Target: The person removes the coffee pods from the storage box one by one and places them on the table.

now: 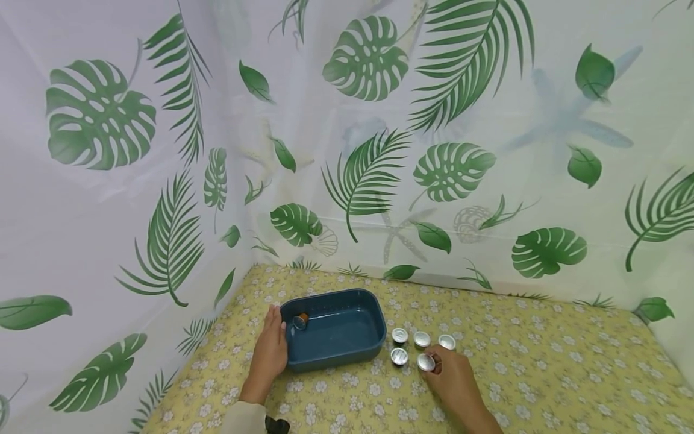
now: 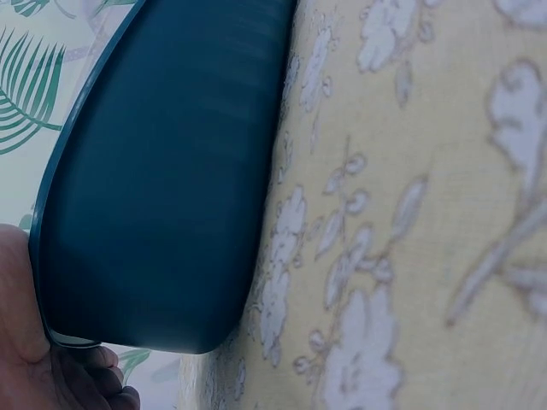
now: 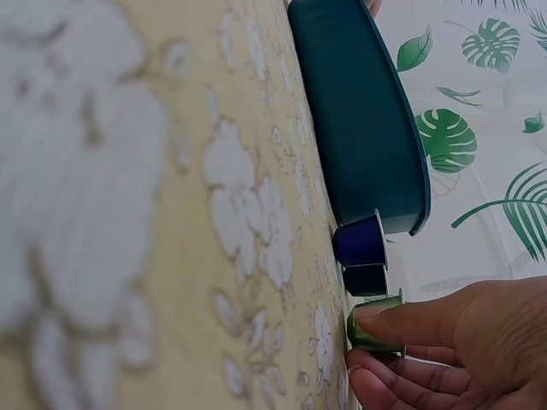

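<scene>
My left hand (image 1: 269, 349) grips the left end of a dark teal rectangular dish (image 1: 333, 366); its thumb lies over the rim, with fingers against the outside wall. An orange coffee capsule (image 1: 300, 321) lies tipped inside, near that end. To the right of the dish, my right hand (image 1: 451, 381) pinches a green coffee capsule (image 3: 385, 318) between thumb and fingers, silver lid up, close over the cloth. Several more silver-lidded capsules stand upright beside it, among them a dark blue capsule (image 3: 360, 243) near the dish. A capsule (image 1: 447, 342) sits just behind the right fingers.
A yellow floral cloth (image 1: 542, 374) covers the table. White curtains (image 1: 303, 150) printed with green leaves rise along the back and left edges. The dish's right end stands close to the nearest capsules.
</scene>
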### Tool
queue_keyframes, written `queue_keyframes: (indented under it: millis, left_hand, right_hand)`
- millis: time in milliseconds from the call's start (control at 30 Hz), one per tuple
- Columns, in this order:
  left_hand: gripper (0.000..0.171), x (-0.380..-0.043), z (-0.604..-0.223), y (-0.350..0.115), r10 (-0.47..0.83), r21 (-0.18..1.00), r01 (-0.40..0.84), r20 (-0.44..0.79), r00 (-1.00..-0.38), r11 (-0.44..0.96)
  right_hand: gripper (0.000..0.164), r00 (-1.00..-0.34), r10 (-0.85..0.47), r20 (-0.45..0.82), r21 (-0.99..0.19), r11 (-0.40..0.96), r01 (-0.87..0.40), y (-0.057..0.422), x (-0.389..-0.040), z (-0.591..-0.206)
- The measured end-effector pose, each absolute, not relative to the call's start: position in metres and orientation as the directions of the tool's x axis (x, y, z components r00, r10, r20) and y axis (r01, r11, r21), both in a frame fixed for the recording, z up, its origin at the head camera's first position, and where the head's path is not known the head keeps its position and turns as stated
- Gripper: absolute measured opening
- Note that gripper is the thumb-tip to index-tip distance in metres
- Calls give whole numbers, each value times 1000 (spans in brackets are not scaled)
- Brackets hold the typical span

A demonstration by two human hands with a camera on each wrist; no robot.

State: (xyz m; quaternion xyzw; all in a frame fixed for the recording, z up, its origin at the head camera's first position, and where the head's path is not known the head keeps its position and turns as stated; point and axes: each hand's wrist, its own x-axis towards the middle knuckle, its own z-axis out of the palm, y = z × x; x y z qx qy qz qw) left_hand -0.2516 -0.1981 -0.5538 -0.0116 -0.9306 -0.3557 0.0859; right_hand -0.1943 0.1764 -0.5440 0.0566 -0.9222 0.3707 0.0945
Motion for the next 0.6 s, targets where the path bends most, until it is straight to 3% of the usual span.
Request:
queue_keyframes:
  millis: [600]
  left_hand:
    - [53,-250,-554,-197,-47,648,83,181,-982,757]
  right_hand:
    - [30,-975,-34,219,-662,729,-174,174,-196,-545]
